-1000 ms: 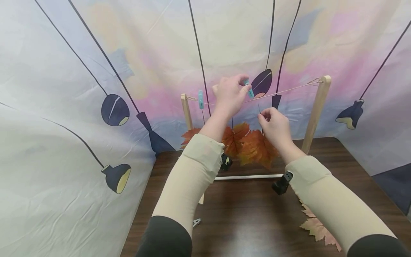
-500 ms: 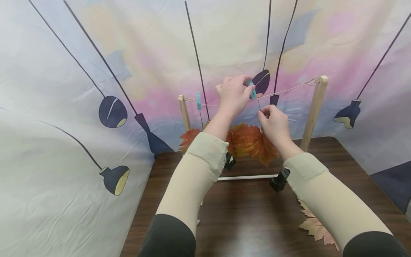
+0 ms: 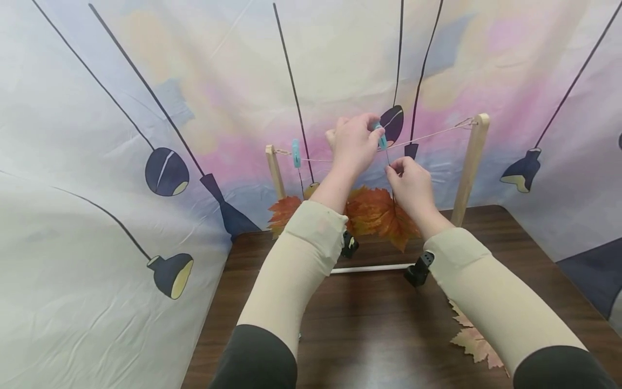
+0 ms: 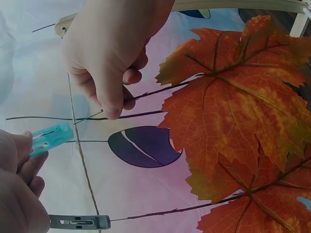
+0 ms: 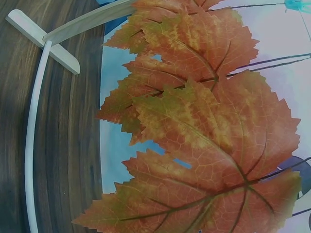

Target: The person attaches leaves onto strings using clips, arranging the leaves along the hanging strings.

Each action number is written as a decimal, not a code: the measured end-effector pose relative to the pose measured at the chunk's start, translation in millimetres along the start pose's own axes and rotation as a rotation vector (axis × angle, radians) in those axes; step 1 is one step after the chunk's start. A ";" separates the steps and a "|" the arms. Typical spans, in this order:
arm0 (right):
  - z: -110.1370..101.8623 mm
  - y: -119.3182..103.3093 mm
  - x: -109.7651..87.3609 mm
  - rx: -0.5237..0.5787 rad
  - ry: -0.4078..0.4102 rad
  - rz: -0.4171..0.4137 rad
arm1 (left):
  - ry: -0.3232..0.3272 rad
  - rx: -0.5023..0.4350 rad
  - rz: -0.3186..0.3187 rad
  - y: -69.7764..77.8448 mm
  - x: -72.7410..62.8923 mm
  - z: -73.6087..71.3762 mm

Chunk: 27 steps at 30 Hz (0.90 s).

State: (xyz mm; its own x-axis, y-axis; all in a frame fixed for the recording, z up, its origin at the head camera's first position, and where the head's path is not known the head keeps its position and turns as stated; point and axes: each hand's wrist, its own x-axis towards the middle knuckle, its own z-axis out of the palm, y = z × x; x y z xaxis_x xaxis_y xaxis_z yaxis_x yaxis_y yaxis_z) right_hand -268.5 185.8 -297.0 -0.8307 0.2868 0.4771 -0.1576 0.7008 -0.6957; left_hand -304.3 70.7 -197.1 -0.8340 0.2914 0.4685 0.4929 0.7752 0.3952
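Note:
In the head view my left hand (image 3: 355, 143) pinches a turquoise clothespin (image 3: 382, 136) at the string (image 3: 432, 136). My right hand (image 3: 413, 186), lower and to the right, pinches the thin stem of an orange artificial maple leaf (image 3: 400, 224). In the left wrist view the stem's tip meets the front end of the clothespin (image 4: 52, 138), beside the string; whether the jaws grip it I cannot tell. Close to my left fingers, a grey clothespin (image 4: 80, 222) sits on the string with another leaf stem at its end. Overlapping orange leaves (image 5: 214, 145) fill the right wrist view.
Wooden posts (image 3: 470, 170) hold the string at both ends, joined low down by a white rod (image 3: 374, 268). Another turquoise clothespin (image 3: 296, 153) is on the string near the left post (image 3: 275, 173). A pale pink leaf (image 3: 473, 341) lies on the dark table (image 3: 369, 324), under my right forearm.
The clothespin in my left hand has come down to the string. My right hand has brought the stem's tip up to it, closing the gap between them. The head view has shifted slightly.

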 end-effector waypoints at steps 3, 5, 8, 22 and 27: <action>-0.5 -1.1 0.2 -0.004 -0.001 0.000 | -0.002 0.000 0.008 1.4 -0.3 -0.6; -0.3 -1.7 0.8 -0.003 0.000 -0.001 | -0.002 0.001 0.011 2.0 -0.4 -0.9; 0.5 -2.2 1.9 -0.003 -0.001 0.001 | -0.003 0.007 0.008 2.6 0.0 -0.5; 5.0 -2.9 6.0 0.020 0.005 0.014 | -0.002 0.118 0.025 4.1 0.8 6.0; 5.4 -2.6 6.6 0.016 -0.008 0.034 | 0.011 0.136 0.035 3.6 0.3 6.9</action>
State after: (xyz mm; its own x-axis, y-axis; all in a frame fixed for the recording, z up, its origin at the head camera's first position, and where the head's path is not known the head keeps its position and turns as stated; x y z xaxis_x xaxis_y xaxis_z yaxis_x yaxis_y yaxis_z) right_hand -276.5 182.3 -295.0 -0.8400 0.3049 0.4489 -0.1381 0.6799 -0.7202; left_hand -304.5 77.5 -200.9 -0.8139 0.3139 0.4889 0.4826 0.8338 0.2679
